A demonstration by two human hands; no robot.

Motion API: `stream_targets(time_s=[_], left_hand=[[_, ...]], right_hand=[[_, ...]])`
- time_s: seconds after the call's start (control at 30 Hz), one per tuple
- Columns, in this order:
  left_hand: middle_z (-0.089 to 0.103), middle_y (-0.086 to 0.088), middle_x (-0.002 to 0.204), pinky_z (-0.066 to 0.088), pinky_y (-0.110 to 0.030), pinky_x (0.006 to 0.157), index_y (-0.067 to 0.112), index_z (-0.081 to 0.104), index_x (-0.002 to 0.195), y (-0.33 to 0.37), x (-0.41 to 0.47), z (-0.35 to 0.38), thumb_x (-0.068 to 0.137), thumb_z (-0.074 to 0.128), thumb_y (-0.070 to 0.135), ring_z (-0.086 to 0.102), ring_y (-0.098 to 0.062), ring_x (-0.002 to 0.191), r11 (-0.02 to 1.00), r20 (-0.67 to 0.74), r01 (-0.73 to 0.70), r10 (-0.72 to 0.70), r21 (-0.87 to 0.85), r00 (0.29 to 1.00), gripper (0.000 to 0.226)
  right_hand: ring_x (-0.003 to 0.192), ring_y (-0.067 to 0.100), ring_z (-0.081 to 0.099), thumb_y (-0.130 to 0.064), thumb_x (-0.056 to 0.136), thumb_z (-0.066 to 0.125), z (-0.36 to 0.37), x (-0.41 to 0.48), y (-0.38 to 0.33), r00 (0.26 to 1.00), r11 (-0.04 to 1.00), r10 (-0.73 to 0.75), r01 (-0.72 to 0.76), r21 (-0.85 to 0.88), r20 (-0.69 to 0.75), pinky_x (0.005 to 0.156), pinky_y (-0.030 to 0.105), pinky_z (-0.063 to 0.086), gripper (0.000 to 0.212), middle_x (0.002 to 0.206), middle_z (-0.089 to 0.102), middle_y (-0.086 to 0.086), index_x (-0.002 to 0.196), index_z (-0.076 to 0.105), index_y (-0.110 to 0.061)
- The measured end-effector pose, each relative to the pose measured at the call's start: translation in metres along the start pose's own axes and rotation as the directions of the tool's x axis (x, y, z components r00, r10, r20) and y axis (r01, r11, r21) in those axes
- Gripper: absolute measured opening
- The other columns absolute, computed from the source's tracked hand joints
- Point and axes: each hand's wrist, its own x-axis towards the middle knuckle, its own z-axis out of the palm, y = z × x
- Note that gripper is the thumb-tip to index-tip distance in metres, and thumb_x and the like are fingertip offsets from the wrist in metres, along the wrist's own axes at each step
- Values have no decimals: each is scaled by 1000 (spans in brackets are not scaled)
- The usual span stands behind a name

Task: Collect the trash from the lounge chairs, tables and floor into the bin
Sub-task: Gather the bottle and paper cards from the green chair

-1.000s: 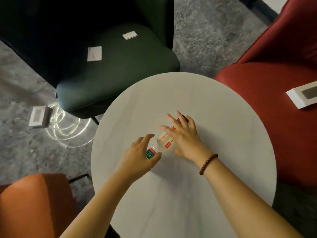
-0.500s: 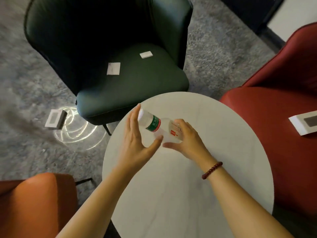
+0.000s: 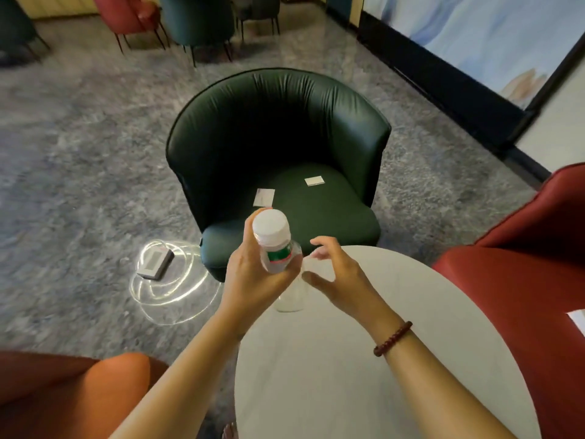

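My left hand [image 3: 253, 280] grips a clear plastic bottle [image 3: 276, 248] with a white cap and green label, held upright above the far edge of the round white table [image 3: 364, 359]. Just right of the bottle, my right hand [image 3: 338, 277] hovers with fingers spread, holding nothing. Two white paper scraps, one [image 3: 263, 197] and another [image 3: 315, 181], lie on the seat of the dark green chair [image 3: 278, 128] beyond the table. A small grey-white box [image 3: 155, 263] rests on the floor left of that chair, inside a coil of clear tubing [image 3: 171, 289]. No bin is in view.
A red chair [image 3: 522, 280] stands at the right with a white item [image 3: 577, 321] at the frame edge. An orange seat [image 3: 69, 394] is at lower left. More chairs [image 3: 196, 23] stand far back. A dark wall base [image 3: 443, 87] runs along the right.
The bottle has been lifted off the table and turned upright in my left hand. My right hand let go of it and opened. The view tilted up toward the green chair.
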Motion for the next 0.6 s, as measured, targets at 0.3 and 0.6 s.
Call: stream_targets(time_s=[0.3,0.6], left_hand=[[58,7,90,49,-23,65,20,44,115,-29,74,-71,68,58,43,60,-15,80,973,92,-66,47,222,995,54],[67,7,91,45,-24,62,21,49,111,-114,200,-150,78,43,68,59,-9,71,824,276,-320,208,467,938,57]], right_hand=[[96,6,48,-73,78,21,10,68,-53,949,977,-165,119,-179,-270,87,33,45,69,98,50,-10,113,48,-20],[92,12,50,-60,82,24,65,214,-109,924,959,-120,14,-281,-364,84,37,46,59,94,50,-6,112,49,-16]])
